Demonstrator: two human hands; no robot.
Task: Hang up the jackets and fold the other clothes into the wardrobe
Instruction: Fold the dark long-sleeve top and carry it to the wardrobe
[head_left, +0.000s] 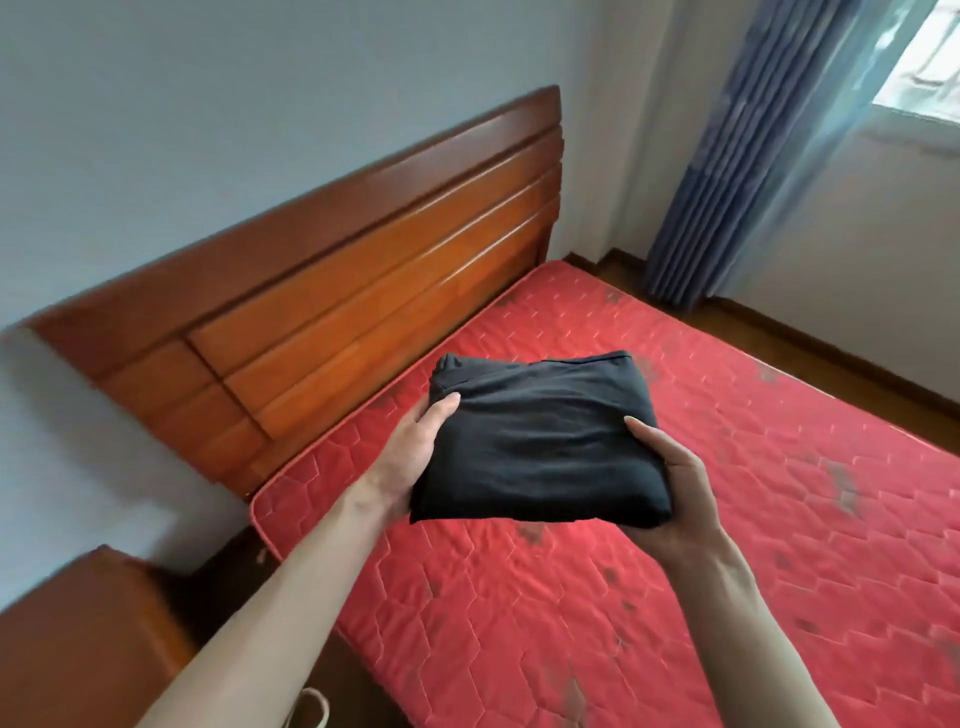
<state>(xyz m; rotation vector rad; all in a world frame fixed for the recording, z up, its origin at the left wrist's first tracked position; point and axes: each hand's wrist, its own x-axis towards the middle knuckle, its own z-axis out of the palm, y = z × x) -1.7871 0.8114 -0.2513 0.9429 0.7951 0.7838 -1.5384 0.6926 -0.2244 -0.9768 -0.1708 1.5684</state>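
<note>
A black garment (540, 436), folded into a thick rectangle, is held in the air above the red mattress (675, 597). My left hand (410, 457) grips its left edge, thumb on top and fingers underneath. On the opposite edge my right hand (675, 488) holds it the same way. No wardrobe is in view.
A wooden headboard (337, 291) runs along the wall at the left. A wooden bedside cabinet (78, 639) stands at the lower left, with a narrow gap between it and the bed. Blue curtains (737, 156) hang by a window at the upper right. Wooden floor (831, 353) lies beyond the bed.
</note>
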